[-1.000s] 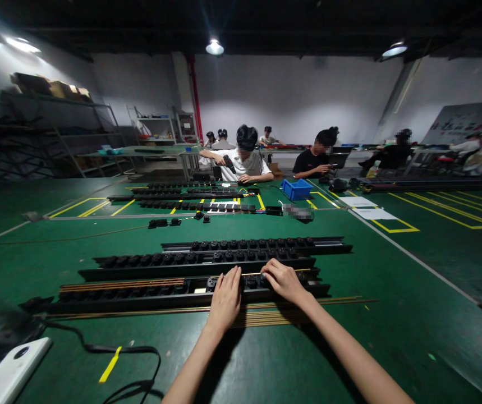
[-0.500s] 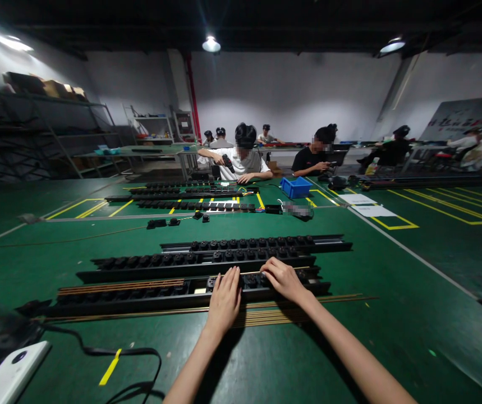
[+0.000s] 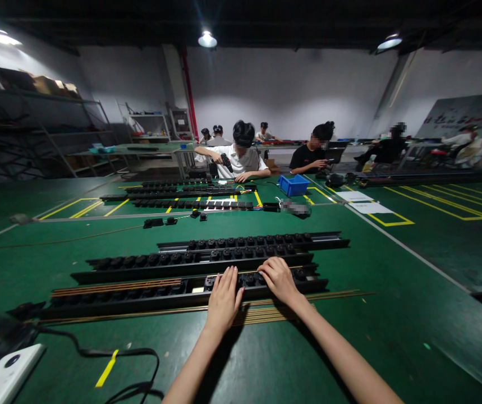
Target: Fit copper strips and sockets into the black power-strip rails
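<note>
Nearest me lies a long black channel rail (image 3: 139, 303) holding a row of black blocks. My left hand (image 3: 223, 297) rests flat over its middle, palm down, fingers stretched out onto the blocks. A thin brass-coloured rod (image 3: 247, 273) runs lengthwise along the top of the rail, passing by both hands. My right hand (image 3: 280, 280) is bent over the rail farther right, its fingertips pinched on that rod. Several copper-coloured rods (image 3: 118, 287) lie on the left half of the rail. More brass rods (image 3: 261, 317) lie on the table in front, partly under my wrists.
Two similar black rails (image 3: 198, 259) lie just beyond. A white phone (image 3: 9, 373) and a black strap (image 3: 93, 352) are at the lower left. Farther back are a blue bin (image 3: 293, 185), paper sheets (image 3: 365, 207) and a person with a power drill (image 3: 226, 163). Other people sit behind.
The view has shifted slightly, moving the scene a little to the left. Both hands keep nearly the same place and pose on the rail.
</note>
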### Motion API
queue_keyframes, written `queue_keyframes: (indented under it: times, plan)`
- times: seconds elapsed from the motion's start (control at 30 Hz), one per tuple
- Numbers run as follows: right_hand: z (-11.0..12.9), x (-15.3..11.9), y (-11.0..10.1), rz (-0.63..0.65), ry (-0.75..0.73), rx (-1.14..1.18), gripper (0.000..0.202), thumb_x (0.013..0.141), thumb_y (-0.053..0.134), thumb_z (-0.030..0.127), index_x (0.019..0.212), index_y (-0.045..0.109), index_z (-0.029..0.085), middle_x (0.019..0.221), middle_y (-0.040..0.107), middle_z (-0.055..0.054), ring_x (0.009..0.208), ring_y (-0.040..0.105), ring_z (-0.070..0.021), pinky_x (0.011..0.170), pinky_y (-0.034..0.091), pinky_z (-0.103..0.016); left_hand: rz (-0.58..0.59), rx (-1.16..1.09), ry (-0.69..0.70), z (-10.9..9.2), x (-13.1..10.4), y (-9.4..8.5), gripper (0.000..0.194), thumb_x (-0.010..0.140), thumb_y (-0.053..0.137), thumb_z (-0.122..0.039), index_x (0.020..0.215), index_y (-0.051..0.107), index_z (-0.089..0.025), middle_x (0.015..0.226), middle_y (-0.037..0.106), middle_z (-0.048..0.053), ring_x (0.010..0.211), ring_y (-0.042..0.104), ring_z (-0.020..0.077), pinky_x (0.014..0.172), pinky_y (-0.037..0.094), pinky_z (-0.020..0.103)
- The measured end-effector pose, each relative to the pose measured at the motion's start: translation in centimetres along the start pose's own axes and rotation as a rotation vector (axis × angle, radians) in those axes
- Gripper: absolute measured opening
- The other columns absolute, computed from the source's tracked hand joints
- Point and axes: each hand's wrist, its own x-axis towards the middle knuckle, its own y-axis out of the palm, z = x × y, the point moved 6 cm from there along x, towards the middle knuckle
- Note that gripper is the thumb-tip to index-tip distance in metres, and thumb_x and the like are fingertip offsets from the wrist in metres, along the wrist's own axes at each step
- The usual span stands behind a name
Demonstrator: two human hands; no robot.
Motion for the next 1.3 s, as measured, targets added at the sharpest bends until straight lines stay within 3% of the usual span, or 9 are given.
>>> queue_keyframes:
  times: [0.23, 0.37, 0.53, 0.77, 0.9, 1.03, 1.3]
  plan:
    - [-0.3, -0.9, 0.1, -0.092, 0.112, -0.029, 0.026, 0.094, 0.039, 0.021, 0.095, 0.066, 0.019, 0.089, 0.061, -0.006, 0.089, 0.057, -0.0161, 0.078, 0.048, -0.028, 0.000, -0.021, -0.006, 0.0, -0.1, 0.2, 0.056, 0.094, 0.036, -0.033, 0.146, 0.022, -0.017, 0.146, 0.038, 0.009, 0.134, 0.035, 0.0221, 0.109, 0.034, 0.043]
    - [-0.2, -2.1, 0.3, -0.100, 0.110, -0.056, 0.032, 0.094, 0.037, 0.022, 0.114, 0.062, 0.016, 0.109, 0.063, -0.010, 0.106, 0.056, -0.0186, 0.094, 0.045, -0.034, -0.002, -0.016, -0.016, 0.0, -0.2, 0.2, 0.057, 0.094, 0.035, -0.034, 0.146, 0.020, -0.017, 0.146, 0.038, 0.009, 0.135, 0.034, 0.0217, 0.109, 0.032, 0.042]
    - [0.0, -3.7, 1.1, -0.066, 0.051, -0.157, 0.042, 0.095, 0.037, 0.026, 0.135, 0.045, 0.016, 0.133, 0.053, -0.010, 0.128, 0.044, -0.0214, 0.107, 0.035, -0.042, 0.010, 0.017, -0.047, -0.4, 0.0, 0.0, 0.056, 0.094, 0.036, -0.036, 0.145, 0.023, -0.017, 0.146, 0.038, 0.009, 0.135, 0.034, 0.0222, 0.109, 0.031, 0.044]
    - [-0.1, -3.9, 1.6, -0.125, 0.058, -0.197, 0.042, 0.095, 0.037, 0.023, 0.135, 0.046, 0.016, 0.132, 0.055, -0.008, 0.128, 0.044, -0.0197, 0.107, 0.036, -0.041, 0.009, 0.076, -0.144, -1.5, 0.2, -0.3, 0.050, 0.093, 0.040, -0.037, 0.142, 0.031, -0.033, 0.145, 0.040, 0.009, 0.136, 0.033, 0.0257, 0.107, 0.028, 0.056]
    - [-0.2, -3.8, 1.8, -0.153, 0.077, -0.185, 0.041, 0.095, 0.034, 0.019, 0.133, 0.048, 0.017, 0.129, 0.057, -0.008, 0.126, 0.046, -0.0190, 0.107, 0.036, -0.040, -0.056, 0.057, -0.211, -2.4, 0.5, -0.3, 0.046, 0.093, 0.039, -0.037, 0.138, 0.040, -0.027, 0.146, 0.039, 0.010, 0.136, 0.032, 0.0265, 0.109, 0.025, 0.056]
    - [-0.1, -3.9, 1.9, -0.166, 0.089, -0.192, 0.042, 0.094, 0.034, 0.018, 0.133, 0.048, 0.016, 0.129, 0.057, -0.008, 0.128, 0.044, -0.0196, 0.107, 0.036, -0.041, -0.090, 0.008, -0.187, -4.1, 1.1, 0.1, 0.050, 0.093, 0.037, -0.036, 0.140, 0.036, -0.017, 0.147, 0.036, 0.011, 0.136, 0.032, 0.0236, 0.111, 0.026, 0.050]
    - [0.1, -3.8, 2.1, -0.155, 0.102, -0.211, 0.042, 0.095, 0.033, 0.023, 0.133, 0.048, 0.015, 0.130, 0.056, -0.010, 0.128, 0.044, -0.0205, 0.107, 0.036, -0.042, -0.136, -0.077, -0.175, -4.9, 1.3, 1.4, 0.048, 0.092, 0.036, -0.025, 0.140, 0.037, -0.017, 0.140, 0.047, 0.007, 0.133, 0.037, 0.0205, 0.111, 0.028, 0.044]
